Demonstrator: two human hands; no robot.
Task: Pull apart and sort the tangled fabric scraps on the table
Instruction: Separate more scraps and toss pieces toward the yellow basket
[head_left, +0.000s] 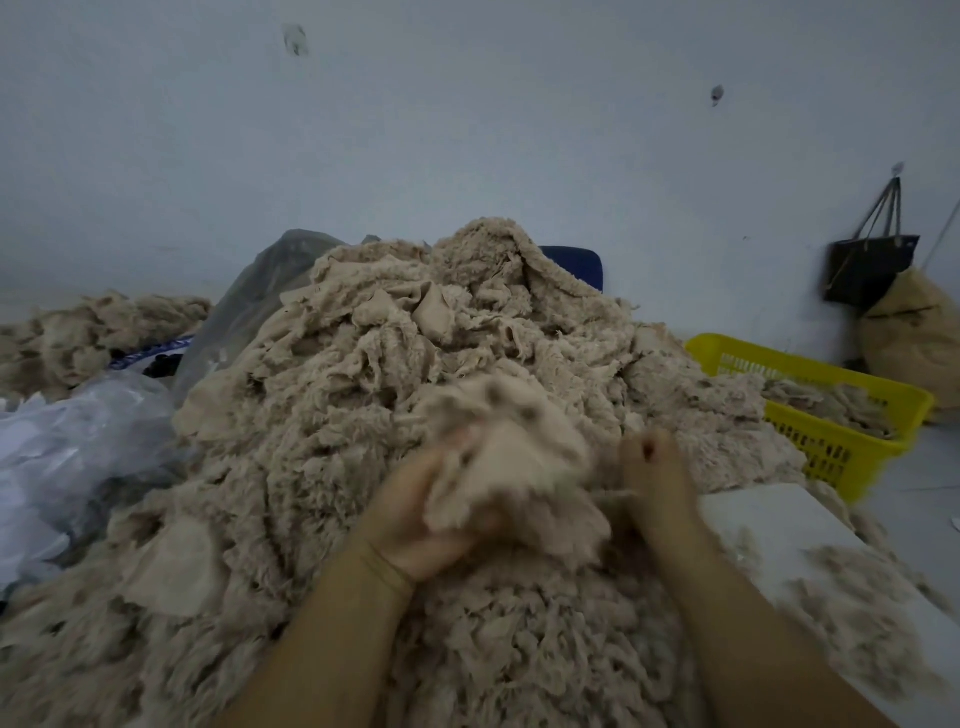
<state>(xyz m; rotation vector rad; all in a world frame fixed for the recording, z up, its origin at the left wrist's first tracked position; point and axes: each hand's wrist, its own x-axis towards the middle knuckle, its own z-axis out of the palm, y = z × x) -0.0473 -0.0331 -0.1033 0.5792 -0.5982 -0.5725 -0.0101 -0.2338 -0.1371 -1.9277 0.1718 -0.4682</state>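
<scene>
Clump pulled apart, lower centre
Left hand grips clump, right hand pinches strand; jerking could scatter fluff.

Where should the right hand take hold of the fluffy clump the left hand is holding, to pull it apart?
Grip the clump at its loose right edge, coming from the right. The left hand cups its lower left side, so the opposite edge is free, and the right hand sits there, seemingly pinching a thin strand off it. Motion blur hides finer detail.
</scene>
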